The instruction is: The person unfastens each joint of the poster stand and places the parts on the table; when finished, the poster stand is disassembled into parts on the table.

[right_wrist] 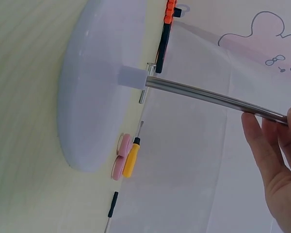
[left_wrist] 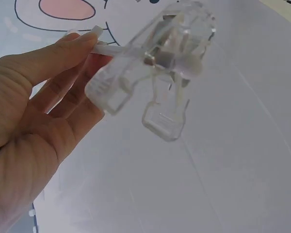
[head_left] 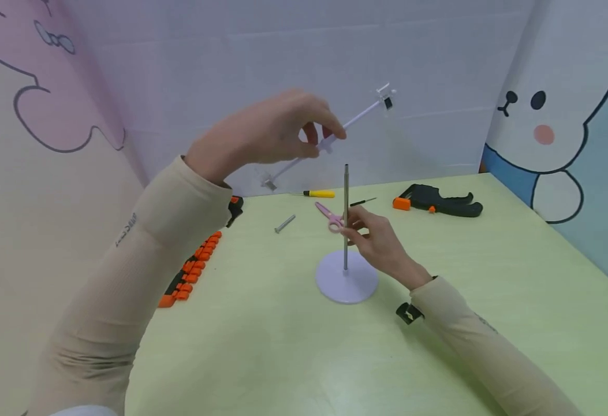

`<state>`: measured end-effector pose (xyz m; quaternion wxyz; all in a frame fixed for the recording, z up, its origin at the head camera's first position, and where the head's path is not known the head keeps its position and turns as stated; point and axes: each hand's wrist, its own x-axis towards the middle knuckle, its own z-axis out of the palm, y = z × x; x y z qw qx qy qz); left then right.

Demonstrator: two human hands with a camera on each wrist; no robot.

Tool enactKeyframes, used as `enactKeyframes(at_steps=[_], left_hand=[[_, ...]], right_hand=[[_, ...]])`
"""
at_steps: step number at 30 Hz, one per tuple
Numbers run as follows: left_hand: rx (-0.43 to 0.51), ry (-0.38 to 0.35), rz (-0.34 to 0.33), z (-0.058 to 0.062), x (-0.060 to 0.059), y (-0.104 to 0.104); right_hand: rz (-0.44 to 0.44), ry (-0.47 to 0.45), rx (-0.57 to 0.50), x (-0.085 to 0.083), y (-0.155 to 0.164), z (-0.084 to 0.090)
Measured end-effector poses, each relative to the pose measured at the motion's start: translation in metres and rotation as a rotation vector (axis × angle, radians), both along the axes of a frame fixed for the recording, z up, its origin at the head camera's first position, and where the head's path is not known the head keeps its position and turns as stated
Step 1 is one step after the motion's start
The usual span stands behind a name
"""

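Observation:
My left hand (head_left: pixel 278 130) is raised and pinches a thin white bar (head_left: pixel 362 115) near its middle. Each end of the bar carries a clear plastic clip (head_left: pixel 386 99), one seen large and close as a transparent clip (left_wrist: pixel 165 63) in the left wrist view. The bar slants up to the right, apart from the metal pole (head_left: pixel 346 188) and above its top. That pole stands upright in a round white base (head_left: pixel 342 290) on the table. My right hand (head_left: pixel 379 242) pinches the pole between thumb and fingers, partway up.
Behind the pole lie pink scissors (head_left: pixel 335 222), a yellow screwdriver (head_left: pixel 320 194), a small black screwdriver (head_left: pixel 361 202) and a metal bolt (head_left: pixel 285 223). A black-and-orange clamp (head_left: pixel 441 200) sits at right rear. At left, my arm partly covers a black-and-orange tool (head_left: pixel 194 268). Walls border the table (head_left: pixel 262 346).

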<state>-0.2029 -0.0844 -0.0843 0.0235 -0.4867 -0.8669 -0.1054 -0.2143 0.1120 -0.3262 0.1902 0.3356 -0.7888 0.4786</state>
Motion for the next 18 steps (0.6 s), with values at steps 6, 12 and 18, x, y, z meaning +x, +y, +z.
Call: enactKeyframes(at_steps=[6, 12, 18], left_hand=[[0.095, 0.052, -0.041, -0.006, 0.011, -0.007], [0.176, 0.106, -0.049, -0.013, 0.017, -0.012], [0.277, 0.104, -0.025, -0.020, 0.017, -0.018]], right_hand=[[-0.016, 0.018, 0.012, 0.002, 0.001, -0.001], [-0.022, 0.030, 0.027, 0.003, 0.003, -0.001], [-0.028, 0.041, 0.038, 0.005, 0.005, 0.001]])
